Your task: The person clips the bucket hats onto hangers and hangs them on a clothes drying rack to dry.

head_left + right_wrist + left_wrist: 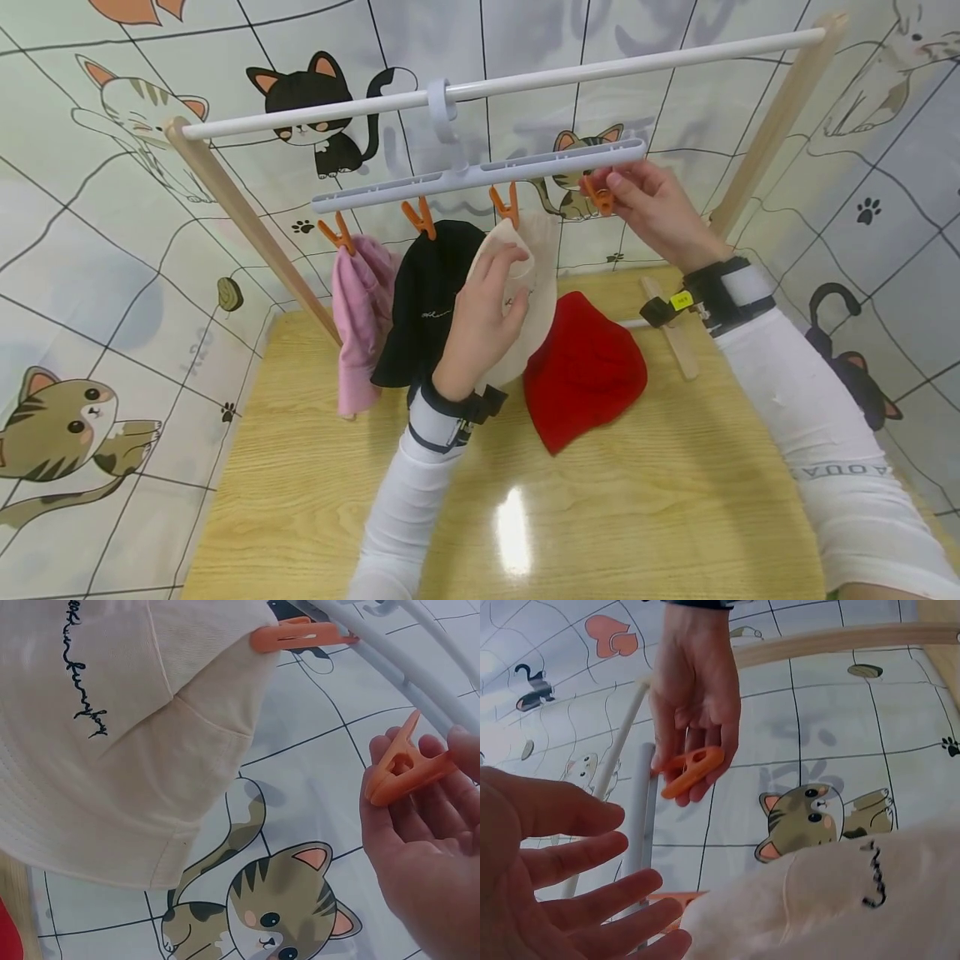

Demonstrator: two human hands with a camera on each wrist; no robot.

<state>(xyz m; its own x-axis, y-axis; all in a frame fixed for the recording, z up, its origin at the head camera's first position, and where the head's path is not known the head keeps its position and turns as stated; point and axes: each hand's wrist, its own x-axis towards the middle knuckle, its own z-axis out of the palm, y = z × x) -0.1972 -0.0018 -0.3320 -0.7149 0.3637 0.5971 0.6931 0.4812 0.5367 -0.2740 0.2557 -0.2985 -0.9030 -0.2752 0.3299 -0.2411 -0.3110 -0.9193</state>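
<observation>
A grey hanger bar [480, 171] with orange clips hangs from a white rail [600, 71]. Pink [360, 317], black [423, 300] and cream [536, 275] hats hang from the clips. My left hand [504, 287] rests against the cream hat [840, 900]; in the left wrist view its fingers [592, 889] are straight and spread beside the cloth. My right hand [611, 190] pinches the rightmost orange clip [602, 200] at the bar's end. That clip [405, 769] carries nothing. Another clip [296, 636] bites the cream hat [112, 750].
A red hat [585, 367] lies flat on the wooden table [637, 500] under the bar. Slanted wooden posts [247, 225] hold the rail at both sides. Cat-patterned walls close in behind and on both sides.
</observation>
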